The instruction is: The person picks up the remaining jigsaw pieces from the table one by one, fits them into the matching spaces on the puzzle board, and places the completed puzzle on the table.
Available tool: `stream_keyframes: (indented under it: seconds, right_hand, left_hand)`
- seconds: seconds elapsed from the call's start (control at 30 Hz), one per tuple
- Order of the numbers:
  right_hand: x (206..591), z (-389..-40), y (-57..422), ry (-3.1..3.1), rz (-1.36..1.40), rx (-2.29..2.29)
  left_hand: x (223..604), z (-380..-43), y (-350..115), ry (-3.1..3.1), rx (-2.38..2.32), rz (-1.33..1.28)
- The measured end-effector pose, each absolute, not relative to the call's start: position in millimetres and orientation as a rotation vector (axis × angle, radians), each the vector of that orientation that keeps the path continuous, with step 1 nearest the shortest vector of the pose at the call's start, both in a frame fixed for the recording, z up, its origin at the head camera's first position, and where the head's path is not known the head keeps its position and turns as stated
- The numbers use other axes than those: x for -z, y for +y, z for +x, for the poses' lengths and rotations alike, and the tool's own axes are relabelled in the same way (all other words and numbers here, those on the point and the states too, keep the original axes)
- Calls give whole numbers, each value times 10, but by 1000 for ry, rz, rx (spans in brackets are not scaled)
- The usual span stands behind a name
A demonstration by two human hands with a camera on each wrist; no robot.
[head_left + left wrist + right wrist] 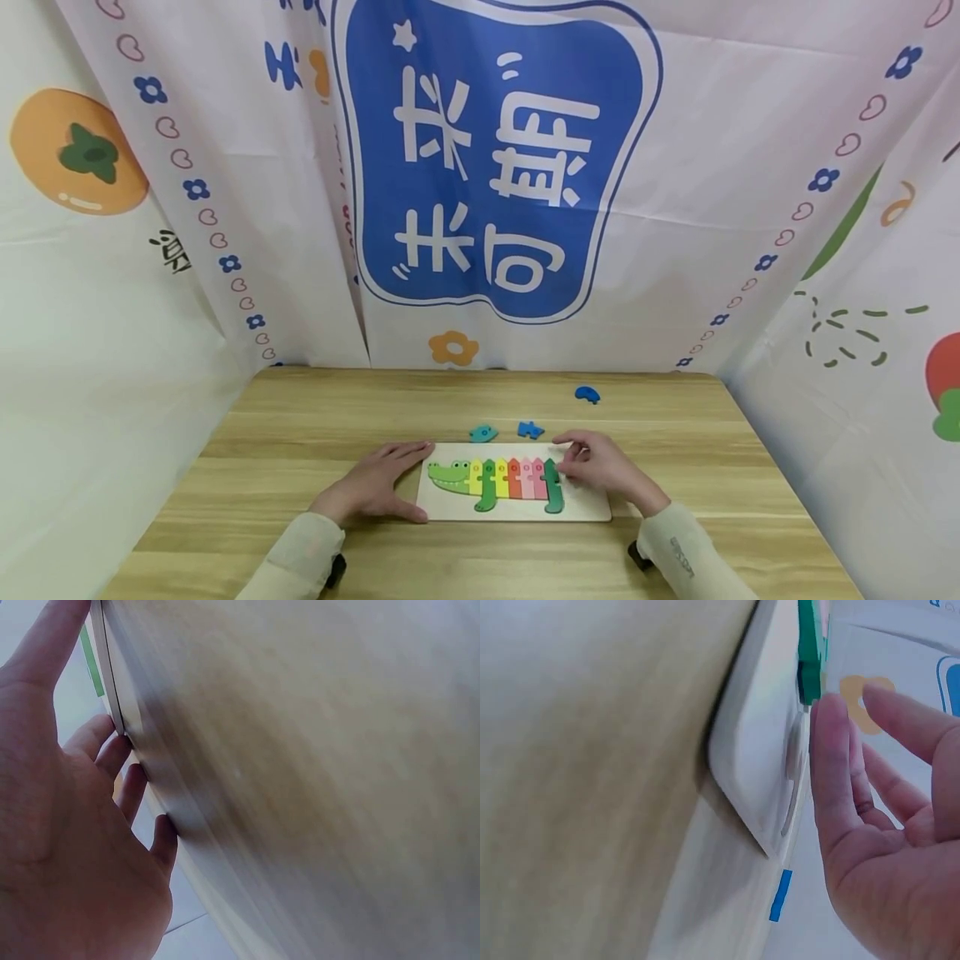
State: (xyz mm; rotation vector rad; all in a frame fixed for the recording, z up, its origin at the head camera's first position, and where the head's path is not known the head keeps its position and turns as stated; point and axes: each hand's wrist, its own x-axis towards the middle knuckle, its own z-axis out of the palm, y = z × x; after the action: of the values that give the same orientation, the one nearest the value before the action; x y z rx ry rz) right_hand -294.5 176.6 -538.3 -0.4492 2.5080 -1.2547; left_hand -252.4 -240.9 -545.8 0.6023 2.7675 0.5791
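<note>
Green end piece (554, 492) lies rightmost on the board (588, 505); the right hand (600, 464), thumb and forefinger parted, grips nothing visible beside it. The left hand (381, 483), open, spans the board's left edge. A sideways knock from the right thumb could unseat the piece.

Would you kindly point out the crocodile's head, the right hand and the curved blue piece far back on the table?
Crocodile's head (451, 474): head view, on the green near its middle.
Right hand (600, 463): head view, on the back of the hand.
Curved blue piece (587, 393): head view, on its arched middle.
</note>
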Motion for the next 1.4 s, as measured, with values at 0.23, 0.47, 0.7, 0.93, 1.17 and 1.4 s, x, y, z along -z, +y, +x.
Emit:
stream_keyframes:
  seconds: [0.23, 0.47, 0.7, 0.93, 1.17, 1.4]
  right_hand:
    - [5349, -3044, 1669, 2552, -377, 1317]
    - [5380, -3148, 1489, 2560, -389, 1337]
    - [5361, -3274, 1309, 2536, -391, 1373]
    - [5307, -3372, 1115, 2512, -404, 1363]
    - [5276, -3431, 988, 2572, -427, 1314]
    - [5302, -3523, 1089, 2657, -324, 1170]
  left_hand:
    - [5448, -2520, -2411, 2770, -580, 601]
    - [5454, -2468, -2439, 2759, -591, 591]
    - [5477, -2487, -2446, 2770, -588, 598]
    - [5477, -2508, -2449, 2778, -608, 599]
    - [5458, -2527, -2421, 2765, -596, 599]
    - [5439, -2518, -2397, 2765, -593, 596]
